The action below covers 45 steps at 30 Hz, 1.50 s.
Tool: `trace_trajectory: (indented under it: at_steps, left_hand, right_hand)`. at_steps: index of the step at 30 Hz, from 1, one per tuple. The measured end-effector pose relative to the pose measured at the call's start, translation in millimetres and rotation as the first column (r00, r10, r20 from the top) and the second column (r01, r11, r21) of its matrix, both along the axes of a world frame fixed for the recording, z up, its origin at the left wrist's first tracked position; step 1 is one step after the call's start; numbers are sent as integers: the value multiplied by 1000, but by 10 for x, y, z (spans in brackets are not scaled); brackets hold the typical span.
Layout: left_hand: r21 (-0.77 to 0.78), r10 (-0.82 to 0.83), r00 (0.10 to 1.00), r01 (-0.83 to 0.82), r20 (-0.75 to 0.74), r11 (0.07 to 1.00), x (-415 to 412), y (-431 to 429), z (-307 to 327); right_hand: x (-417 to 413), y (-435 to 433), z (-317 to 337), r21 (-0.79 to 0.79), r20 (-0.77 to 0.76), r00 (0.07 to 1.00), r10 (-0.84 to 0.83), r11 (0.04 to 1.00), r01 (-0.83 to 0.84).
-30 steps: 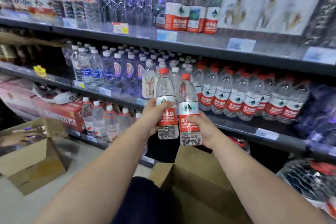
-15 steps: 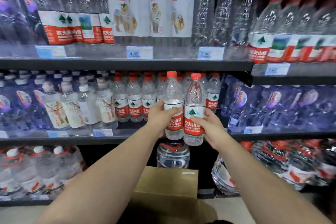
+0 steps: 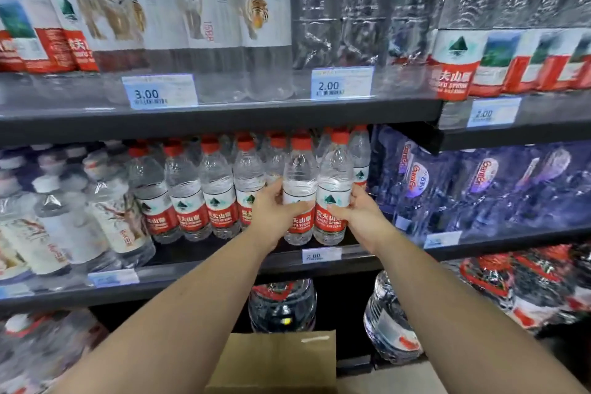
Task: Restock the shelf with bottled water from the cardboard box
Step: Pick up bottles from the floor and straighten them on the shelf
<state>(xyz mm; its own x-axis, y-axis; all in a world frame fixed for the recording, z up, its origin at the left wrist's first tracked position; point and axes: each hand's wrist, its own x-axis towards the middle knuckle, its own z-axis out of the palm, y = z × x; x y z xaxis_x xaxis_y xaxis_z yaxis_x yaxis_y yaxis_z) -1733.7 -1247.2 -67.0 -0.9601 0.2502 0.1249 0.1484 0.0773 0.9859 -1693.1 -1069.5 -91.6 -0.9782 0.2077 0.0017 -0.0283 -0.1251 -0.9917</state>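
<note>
Where the shelf [image 3: 192,272] runs far left of the tag [image 3: 321,254]: white-cap bottles [image 3: 64,217] with pale printed labels stand packed together, blurred.
red-cap row [image 3: 217,198]: up and left of the tag, upright and shoulder to shoulder on the shelf, red-and-white labels facing out.
left hand [image 3: 271,211]: just above and left of the tag, fingers curled round the left bottle [image 3: 299,189], thumb laid across the label's front.
box [image 3: 275,361]: well below the tag at the bottom edge, one brown cardboard flap showing, its inside out of sight.
jug [image 3: 281,304]: below the tag, under the shelf, large and clear.
left bottle: straight above the tag, upright, red cap, touching its twin; base down at the shelf's front lip, though whether it rests there I cannot tell.
tag: a price slip reading 2.00, clipped to the shelf's front lip.
right bottle [image 3: 332,189]: above the tag's right end, upright, same label, base level with its neighbour.
right hand [image 3: 361,214]: just above and right of the tag, grasping the right bottle, thumb on the red band, fingers wrapped round the far side.
purple bottles [image 3: 415,182]: right of the tag, oval purple labels, blurred.
</note>
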Motion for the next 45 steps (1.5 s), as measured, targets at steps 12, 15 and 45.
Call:
trace_trajectory:
  at_steps: [12,15,45]
  left_hand:
    - [-72,146,987,-151,-70,986,17,-58,-439]
    - [-165,170,983,-179,-70,970,26,-115,-517]
    - [-255,324,946,-313,4,915,-174,428,-512]
  right_hand:
    - [-54,108,-216,74,85,986,142,986,-148]
    - [25,13,-162,238,118,993,26,970,-53]
    - [-355,33,-325,563,-33,896,-443,733,383]
